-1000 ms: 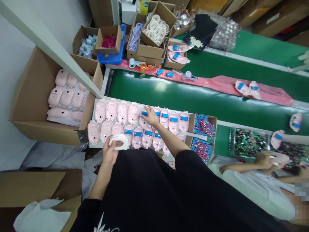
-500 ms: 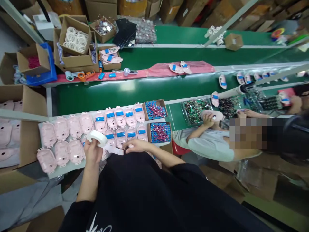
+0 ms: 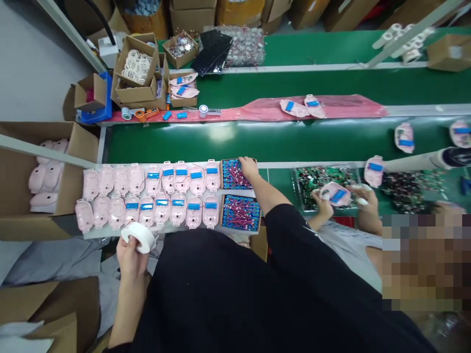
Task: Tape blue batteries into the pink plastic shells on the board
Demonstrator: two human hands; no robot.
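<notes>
My left hand (image 3: 128, 257) grips a roll of white tape (image 3: 147, 239) near the front edge of the bench, thumb in its core. Farther right, my right hand (image 3: 249, 169) reaches into the upper cardboard box of blue batteries with red wires (image 3: 232, 175). Its fingers bend down among them; whatever they pinch is hidden. A second box of batteries (image 3: 241, 213) stands just in front. Two rows of pink plastic shells (image 3: 117, 212) lie left of the boxes. Those toward the right carry a blue battery (image 3: 178, 202) each; several at the left have none.
A co-worker's hands (image 3: 324, 206) hold a pink shell (image 3: 337, 195) at the right, beside a tray of circuit boards (image 3: 309, 179). Behind my bench runs a green surface (image 3: 176, 142), with pink film (image 3: 253, 109) beyond. A large carton of pink shells (image 3: 79, 147) stands left.
My right hand has left the loose tape end and moved right to the upper battery box. The tape roll stays in my left hand, now slightly lower. The view has shifted.
</notes>
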